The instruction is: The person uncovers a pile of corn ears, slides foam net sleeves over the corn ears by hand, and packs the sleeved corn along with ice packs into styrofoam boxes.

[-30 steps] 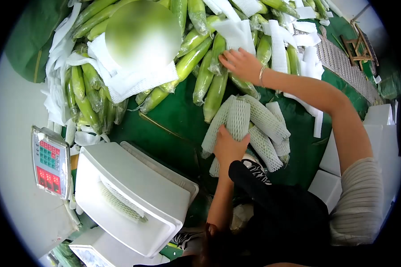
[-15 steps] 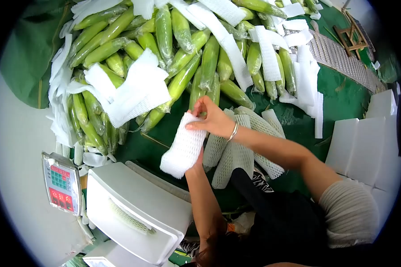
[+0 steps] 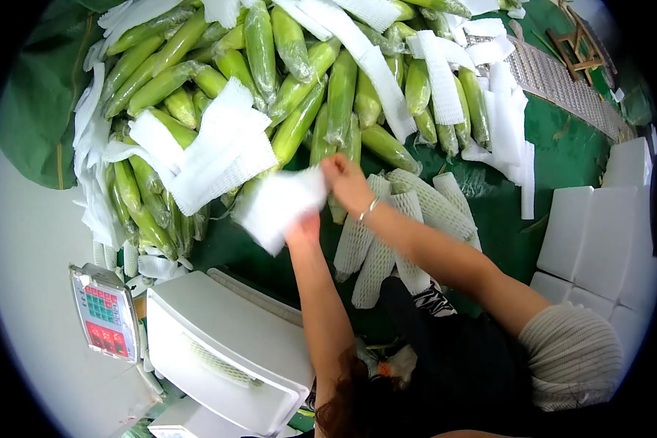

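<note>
A white foam net sleeve, blurred by motion, is between my two hands in front of the green pile. My left hand is closed on its lower edge, with the fingers partly hidden behind the foam. At the sleeve's right edge, my right hand pinches it with bent fingers. Long green vegetables in clear film lie heaped just beyond my hands. Below my right wrist are several net-sleeved pieces on the green floor covering. Whether anything is inside the held sleeve, I cannot tell.
More flat white foam sleeves lie over the pile. A white foam box stands at lower left beside a digital scale. White boxes are stacked at right. A metal plate and wooden stool are at upper right.
The foam sleeve has swung up and left, from hanging steeply to lying more level, and is now blurred. My left hand moved up and left; the right shifted slightly.
</note>
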The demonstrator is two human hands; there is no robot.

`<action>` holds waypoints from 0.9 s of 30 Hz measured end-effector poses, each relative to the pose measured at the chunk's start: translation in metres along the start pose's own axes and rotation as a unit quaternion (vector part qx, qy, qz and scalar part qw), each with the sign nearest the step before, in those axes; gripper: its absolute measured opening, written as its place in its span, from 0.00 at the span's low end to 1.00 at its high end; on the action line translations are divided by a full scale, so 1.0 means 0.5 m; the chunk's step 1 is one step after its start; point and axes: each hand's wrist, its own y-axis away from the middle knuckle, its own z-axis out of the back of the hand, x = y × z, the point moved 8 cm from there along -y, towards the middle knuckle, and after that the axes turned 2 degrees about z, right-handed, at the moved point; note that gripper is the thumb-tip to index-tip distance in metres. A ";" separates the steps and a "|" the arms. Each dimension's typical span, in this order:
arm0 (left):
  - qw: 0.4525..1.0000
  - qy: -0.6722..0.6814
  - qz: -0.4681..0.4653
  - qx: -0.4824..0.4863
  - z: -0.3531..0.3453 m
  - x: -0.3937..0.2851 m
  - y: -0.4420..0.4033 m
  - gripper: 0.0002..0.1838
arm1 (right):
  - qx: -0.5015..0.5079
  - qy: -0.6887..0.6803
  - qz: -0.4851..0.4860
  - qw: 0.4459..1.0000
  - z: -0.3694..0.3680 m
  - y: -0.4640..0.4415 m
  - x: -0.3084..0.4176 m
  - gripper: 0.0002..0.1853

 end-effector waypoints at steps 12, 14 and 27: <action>0.849 -0.525 0.061 0.024 0.062 0.093 -0.116 0.24 | 0.037 0.346 0.116 0.930 0.009 0.061 0.010 0.32; 0.956 -0.231 0.181 -0.007 -0.023 0.084 -0.024 0.20 | 0.052 0.324 0.121 0.937 0.014 0.083 0.032 0.30; 0.994 -0.075 -0.003 0.073 0.106 -0.031 0.251 0.19 | 0.220 0.246 0.114 0.937 -0.106 0.187 0.178 0.13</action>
